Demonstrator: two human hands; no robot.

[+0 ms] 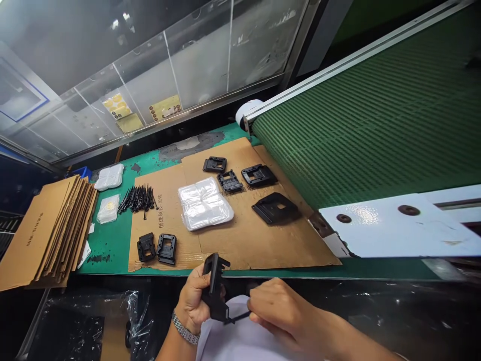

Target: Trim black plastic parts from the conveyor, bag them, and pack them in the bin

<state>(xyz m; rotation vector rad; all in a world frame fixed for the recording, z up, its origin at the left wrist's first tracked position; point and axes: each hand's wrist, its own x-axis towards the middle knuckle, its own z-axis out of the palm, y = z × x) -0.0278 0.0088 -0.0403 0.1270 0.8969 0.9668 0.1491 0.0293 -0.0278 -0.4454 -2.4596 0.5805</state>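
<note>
Your right hand [280, 313] nearest: grip pinched tight on thin black pin [238, 317], pin tip at lower end of black frame [215, 288]. Your left hand [193, 301]: grip wrapped shut around black frame, held upright just left of right grip, over counter [112, 245] front edge. Beyond grips: cardboard sheet [244, 235] on counter. Ahead-left of left grip, near: two black parts [157, 247]. Farther ahead: clear bag [205, 203], pile of black pins [138, 199]. Far right of grips: green conveyor belt [368, 125].
</note>
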